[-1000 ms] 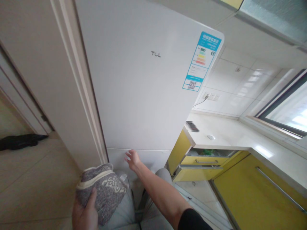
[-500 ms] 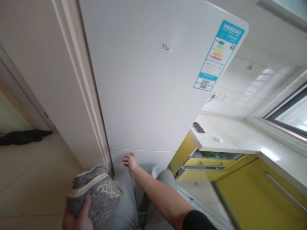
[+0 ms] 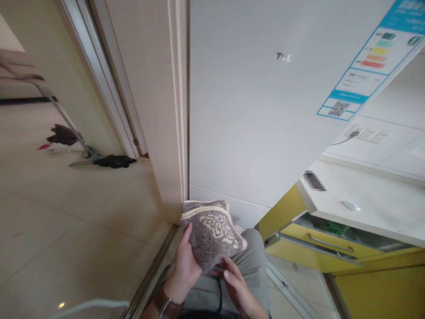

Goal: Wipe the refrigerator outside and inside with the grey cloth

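Note:
A folded grey-brown towel (image 3: 207, 235) with a cream leafy pattern and cream bands is in front of the fridge's lower part, above my lap. My left hand (image 3: 186, 265) is closed on its left side, the thumb lying over the front. At the towel's lower right edge is my right hand (image 3: 236, 283). Its fingers are a little bent and apart, with the tips near the underside. Whether they touch the cloth I cannot tell.
A white fridge (image 3: 239, 119) stands ahead, beside a door frame (image 3: 177, 106). At right are a white counter (image 3: 381, 204) and a partly open yellow drawer (image 3: 327, 239). Black bags (image 3: 114, 161) and a long-handled tool (image 3: 86, 153) lie on the tiled floor at left.
My view has swung left. The right hand has come back from the fridge's lower part to the towel. My left hand has brought the towel over in front of my lap.

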The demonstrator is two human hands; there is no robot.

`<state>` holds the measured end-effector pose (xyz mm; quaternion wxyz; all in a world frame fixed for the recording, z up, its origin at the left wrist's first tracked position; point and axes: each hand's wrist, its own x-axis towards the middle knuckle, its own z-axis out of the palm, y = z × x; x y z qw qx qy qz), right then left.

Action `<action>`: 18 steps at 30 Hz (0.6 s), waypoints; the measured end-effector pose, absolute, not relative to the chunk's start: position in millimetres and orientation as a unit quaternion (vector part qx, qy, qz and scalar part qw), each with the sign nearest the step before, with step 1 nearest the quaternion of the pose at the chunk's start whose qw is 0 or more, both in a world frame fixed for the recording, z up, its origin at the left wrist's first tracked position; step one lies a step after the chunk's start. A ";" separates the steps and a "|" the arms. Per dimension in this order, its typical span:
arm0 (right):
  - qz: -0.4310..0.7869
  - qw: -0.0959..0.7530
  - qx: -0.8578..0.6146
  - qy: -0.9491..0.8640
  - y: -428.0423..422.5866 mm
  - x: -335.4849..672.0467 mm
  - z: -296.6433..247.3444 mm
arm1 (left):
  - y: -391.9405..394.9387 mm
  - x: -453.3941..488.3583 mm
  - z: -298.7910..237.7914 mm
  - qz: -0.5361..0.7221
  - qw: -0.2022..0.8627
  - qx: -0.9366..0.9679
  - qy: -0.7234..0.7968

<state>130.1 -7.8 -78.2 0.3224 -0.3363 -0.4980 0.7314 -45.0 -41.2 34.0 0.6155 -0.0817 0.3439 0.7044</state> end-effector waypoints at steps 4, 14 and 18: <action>0.796 0.418 -0.283 -0.335 -17.7 119.9 -26.3 | -47.9 -9.2 32.9 0.694 0.658 -0.010 0.292; 0.744 0.551 -0.321 -0.202 49.2 179.5 38.4 | -24.1 16.0 31.0 0.660 0.584 0.222 0.417; 0.695 0.606 -0.333 -0.197 63.1 212.5 39.1 | -15.2 4.2 13.2 0.603 0.539 0.298 0.506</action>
